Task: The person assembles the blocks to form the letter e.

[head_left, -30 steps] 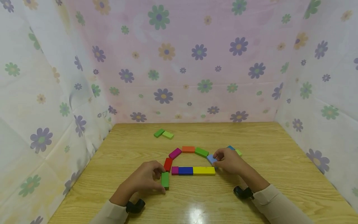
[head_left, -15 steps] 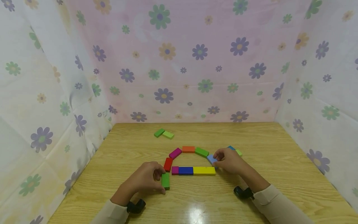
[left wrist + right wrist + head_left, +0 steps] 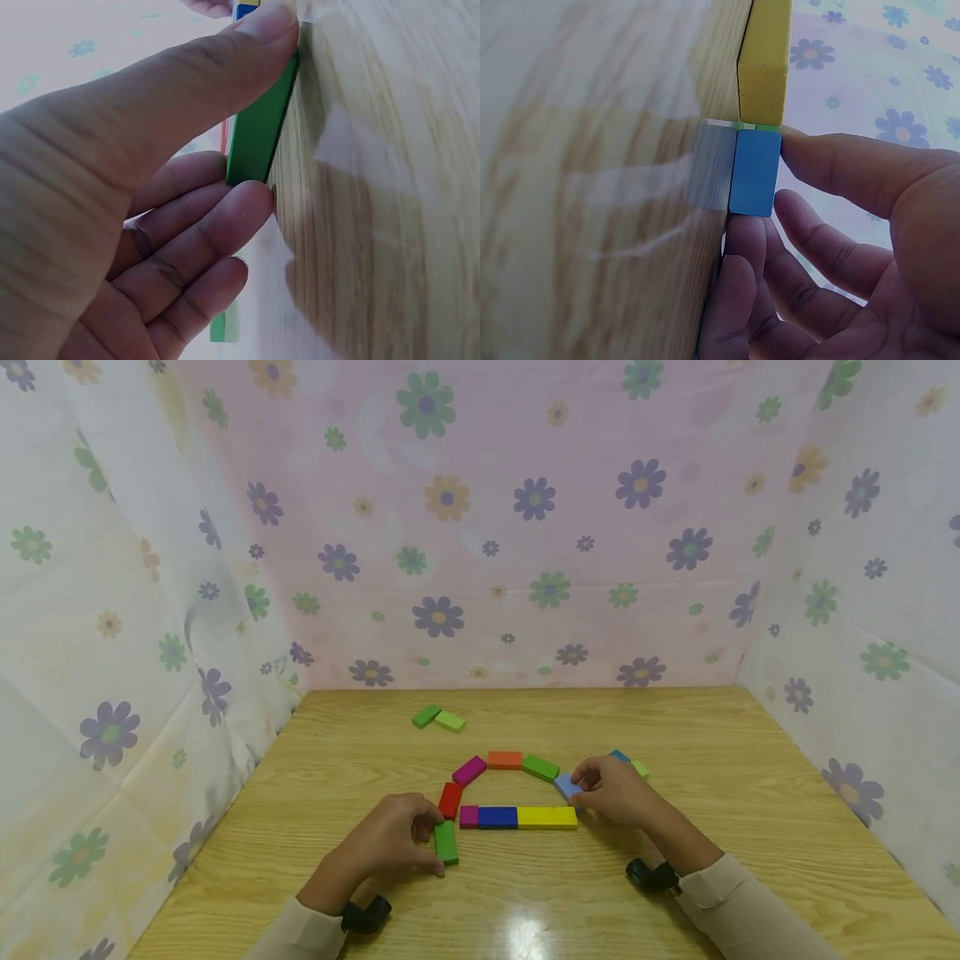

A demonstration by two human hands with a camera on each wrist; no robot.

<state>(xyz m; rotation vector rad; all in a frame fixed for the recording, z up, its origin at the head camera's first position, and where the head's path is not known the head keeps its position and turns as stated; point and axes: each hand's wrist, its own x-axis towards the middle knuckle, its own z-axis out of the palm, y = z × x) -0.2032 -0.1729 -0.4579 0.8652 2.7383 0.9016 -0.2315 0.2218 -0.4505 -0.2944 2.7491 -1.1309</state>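
Note:
My left hand (image 3: 390, 837) grips a green block (image 3: 446, 843) lying on the table, its thumb at the near end and fingers at the far end. The same green block (image 3: 259, 139) shows between thumb and fingers in the left wrist view. Above it, a red block (image 3: 450, 800), a magenta block (image 3: 469, 770), an orange block (image 3: 505, 760) and another green block (image 3: 541, 767) curve in an arch. At the arch's right end my right hand (image 3: 618, 792) pinches a light blue block (image 3: 567, 787); its blue end (image 3: 755, 172) faces the right wrist camera.
Inside the arch, a small magenta block (image 3: 468, 817), a dark blue block (image 3: 498, 817) and a yellow block (image 3: 547, 817) form a straight row. Farther back lie a green block (image 3: 427, 716) and a lime block (image 3: 450, 721). Another lime block (image 3: 640, 768) and a blue one are partly behind my right hand.
My left hand has turned the green block slightly, its near end swinging a little to the right. The right hand and the other blocks have stayed in place.

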